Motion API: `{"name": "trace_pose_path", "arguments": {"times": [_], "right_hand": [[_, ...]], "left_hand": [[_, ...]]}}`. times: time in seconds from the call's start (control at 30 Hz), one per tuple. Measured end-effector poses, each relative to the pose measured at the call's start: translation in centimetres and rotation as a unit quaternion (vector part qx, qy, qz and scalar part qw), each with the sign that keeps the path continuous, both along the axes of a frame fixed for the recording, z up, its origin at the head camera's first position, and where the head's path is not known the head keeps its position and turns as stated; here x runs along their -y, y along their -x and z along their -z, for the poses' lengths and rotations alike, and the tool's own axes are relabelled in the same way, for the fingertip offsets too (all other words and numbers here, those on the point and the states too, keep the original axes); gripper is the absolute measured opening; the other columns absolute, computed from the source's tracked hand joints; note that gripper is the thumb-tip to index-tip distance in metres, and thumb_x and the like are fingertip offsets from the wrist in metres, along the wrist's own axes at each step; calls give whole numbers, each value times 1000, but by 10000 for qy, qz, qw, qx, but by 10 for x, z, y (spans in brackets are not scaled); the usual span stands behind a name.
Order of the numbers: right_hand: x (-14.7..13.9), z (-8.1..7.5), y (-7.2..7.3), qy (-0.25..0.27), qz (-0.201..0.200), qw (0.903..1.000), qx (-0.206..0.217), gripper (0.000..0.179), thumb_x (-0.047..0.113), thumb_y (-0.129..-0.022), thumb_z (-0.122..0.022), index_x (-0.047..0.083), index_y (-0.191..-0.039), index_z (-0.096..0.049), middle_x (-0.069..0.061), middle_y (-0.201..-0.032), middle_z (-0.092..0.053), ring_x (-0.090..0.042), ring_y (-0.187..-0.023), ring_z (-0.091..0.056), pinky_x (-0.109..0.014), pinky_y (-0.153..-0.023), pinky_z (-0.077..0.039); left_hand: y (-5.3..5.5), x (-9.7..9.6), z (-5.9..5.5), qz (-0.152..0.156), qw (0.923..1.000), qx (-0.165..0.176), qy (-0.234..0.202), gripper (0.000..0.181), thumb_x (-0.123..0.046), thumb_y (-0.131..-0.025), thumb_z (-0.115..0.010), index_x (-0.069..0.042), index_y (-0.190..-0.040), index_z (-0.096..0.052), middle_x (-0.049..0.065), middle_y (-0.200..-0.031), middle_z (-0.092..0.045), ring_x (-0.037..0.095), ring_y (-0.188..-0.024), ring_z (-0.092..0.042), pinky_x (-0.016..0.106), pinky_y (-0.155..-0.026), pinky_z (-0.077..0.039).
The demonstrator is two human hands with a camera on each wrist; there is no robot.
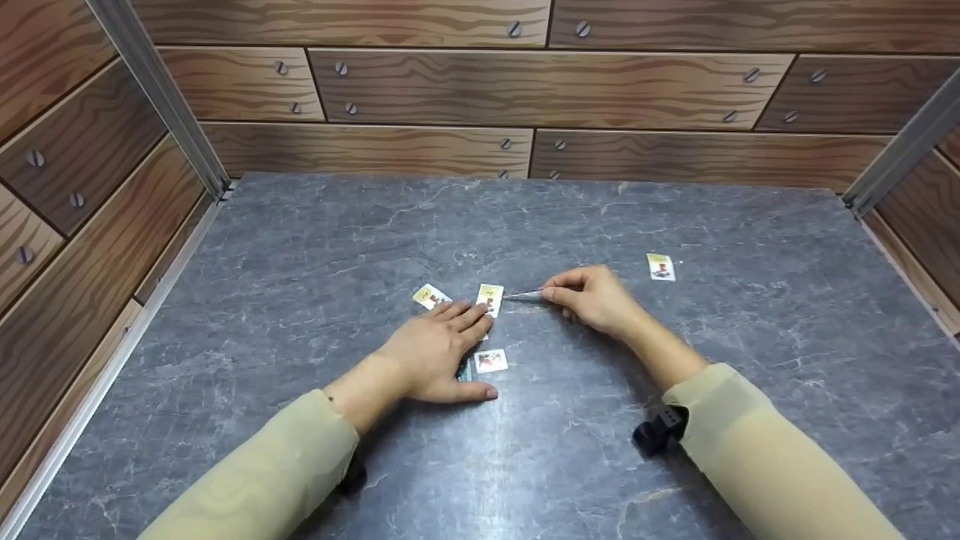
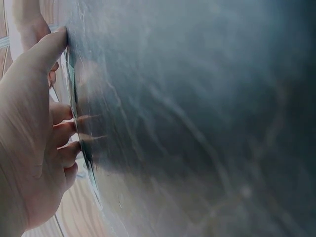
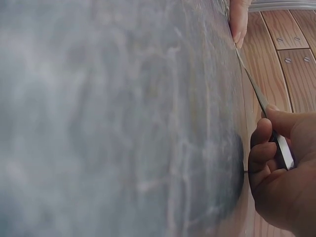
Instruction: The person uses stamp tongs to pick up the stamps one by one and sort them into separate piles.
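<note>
My left hand (image 1: 442, 349) lies flat on the tabletop, fingers spread, its fingertips on the lower part of a small white-and-yellow printed card (image 1: 491, 294). A second such card (image 1: 429, 295) sticks out tilted beyond those fingers. Between thumb and index finger is a small picture card (image 1: 491, 361), with a teal-edged piece (image 1: 464, 370) partly hidden under the palm. My right hand (image 1: 596, 300) pinches slim metal tweezers (image 1: 525, 295) between thumb and fingers. Their tip points left, right at the upright card's edge. The right wrist view shows the tweezers (image 3: 256, 91) low along the surface.
Another yellow-topped card (image 1: 661, 267) lies apart at the right, beyond my right hand. The grey marbled tabletop (image 1: 337, 240) is bounded by wood-patterned walls (image 1: 420, 90) at the back and sides, with metal posts (image 1: 161, 90) at the corners.
</note>
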State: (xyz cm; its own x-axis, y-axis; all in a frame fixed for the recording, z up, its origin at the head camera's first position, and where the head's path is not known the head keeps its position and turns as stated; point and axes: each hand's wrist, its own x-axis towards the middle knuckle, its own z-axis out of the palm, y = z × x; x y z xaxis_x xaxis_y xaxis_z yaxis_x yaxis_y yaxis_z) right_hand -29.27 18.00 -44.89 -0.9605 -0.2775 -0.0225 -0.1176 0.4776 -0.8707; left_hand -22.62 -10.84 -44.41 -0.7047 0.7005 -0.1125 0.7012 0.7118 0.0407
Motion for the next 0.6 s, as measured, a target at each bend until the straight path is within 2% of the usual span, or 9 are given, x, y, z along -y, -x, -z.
{"name": "trace_pose_path", "arguments": {"times": [0.37, 0.6], "right_hand": [[1, 1, -1, -200, 98, 9997, -139, 19, 12, -100, -74, -4, -109, -80, -2, -72, -66, -6, -59, -57, -19, -51, -47], [-2, 0, -2, -230, 121, 9995, -204, 20, 13, -101, -74, -4, -110, -80, -3, -74, -68, -6, -60, -57, -19, -51, -46]], "left_hand": [[-1, 1, -1, 91, 9997, -216, -22, 108, -84, -94, -46, -5, -166, -34, 14, -172, -30, 34, -158, -31, 49, -129, -22], [-3, 0, 0, 87, 9994, -344, -58, 108, -85, -94, -45, -6, -166, -34, 16, -173, -27, 35, -158, -30, 50, -129, -22]]}}
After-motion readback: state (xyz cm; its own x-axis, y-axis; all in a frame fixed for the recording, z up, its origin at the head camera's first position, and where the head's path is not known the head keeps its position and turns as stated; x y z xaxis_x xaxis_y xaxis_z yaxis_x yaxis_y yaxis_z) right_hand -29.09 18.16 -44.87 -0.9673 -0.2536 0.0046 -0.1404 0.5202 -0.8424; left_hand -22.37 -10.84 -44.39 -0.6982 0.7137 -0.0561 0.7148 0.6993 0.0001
